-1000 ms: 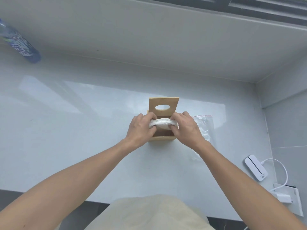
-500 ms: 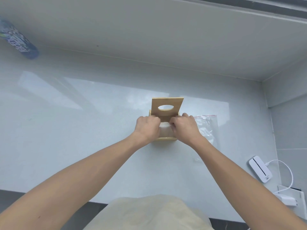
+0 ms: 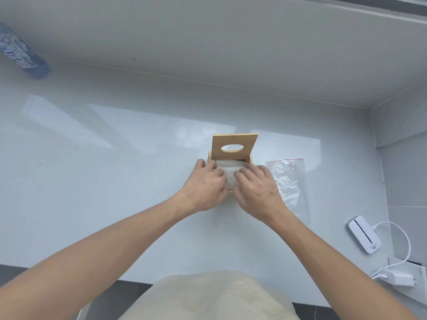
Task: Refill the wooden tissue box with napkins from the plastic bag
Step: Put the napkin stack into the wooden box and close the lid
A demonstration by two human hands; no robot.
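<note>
**K:** Both hands on the box. Left hand lies palm-down over the left side of the wooden tissue box, fingers spread flat on the napkins, thumb outside the left wall. Right hand mirrors it on the right side, fingers flat on the stack, a bit blurred. Neither one is gripping anything, just pressing on top.

**R:** Napkins seated?

**K:** White stack sits inside the box, below the rim at the back edge. Front part is hidden under the hands, so can't tell there.

**R:** Lid?

**K:** Lid is up, standing nearly upright at the far side of the box, oval slot facing the camera.

**R:** Bag?

**K:** Plastic bag lies flat on the counter just beside the box, to its right, red zip strip at the far end. Looks clear and crumpled; can't tell if anything is left in it.

**R:** Anything else on the surface?

**K:** Blue bottle far left by the wall. White device with a cable near the right edge, running to a charger.
</note>
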